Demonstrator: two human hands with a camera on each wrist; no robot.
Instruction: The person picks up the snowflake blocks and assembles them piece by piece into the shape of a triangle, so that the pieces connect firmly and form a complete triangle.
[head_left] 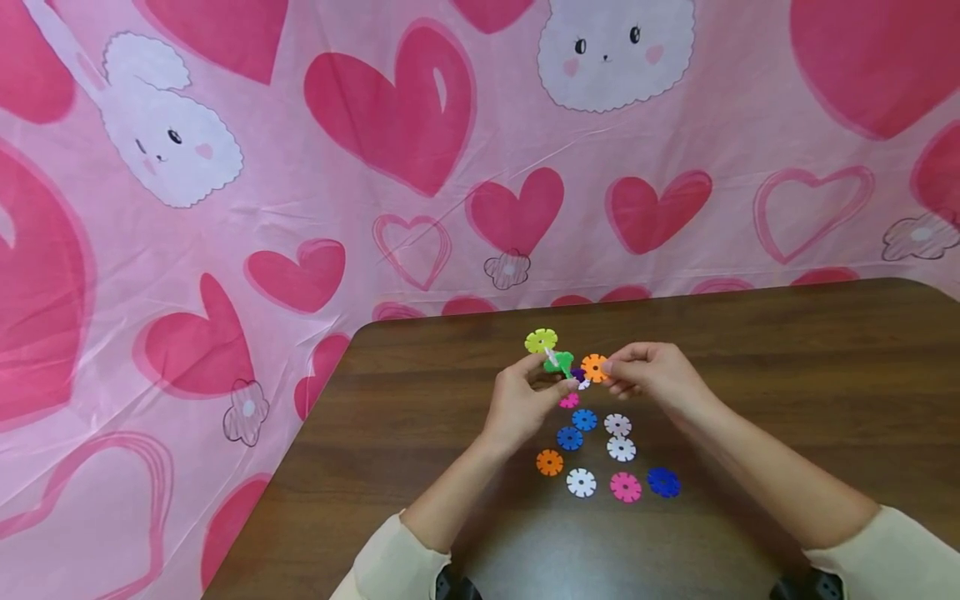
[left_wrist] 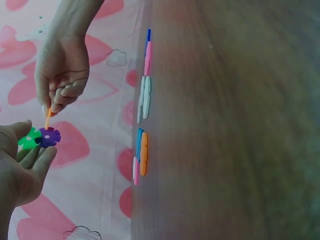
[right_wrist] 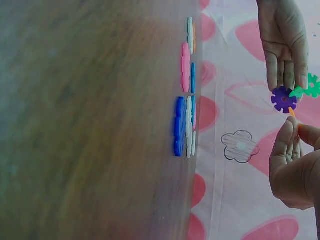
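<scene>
My left hand [head_left: 521, 404] holds a green notched disc [head_left: 558, 362] joined to a purple notched disc [right_wrist: 284, 99] between thumb and fingers. A white piece [head_left: 551, 356] shows beside the green one. My right hand [head_left: 660, 377] pinches an orange notched disc [head_left: 594, 367] by its edge. In both wrist views this orange disc stands edge-on at the purple disc's rim; whether they are interlocked I cannot tell. Just past the left hand in the head view is a yellow-green disc [head_left: 541, 341]; whether it lies on the table or is attached is unclear.
On the brown wooden table [head_left: 360, 500] lie several flat notched discs: blue [head_left: 570, 438], white [head_left: 621, 449], orange [head_left: 550, 462], pink [head_left: 626, 487] and dark blue [head_left: 663, 482]. A pink cloth [head_left: 570, 167] with hearts hangs behind the table's far edge.
</scene>
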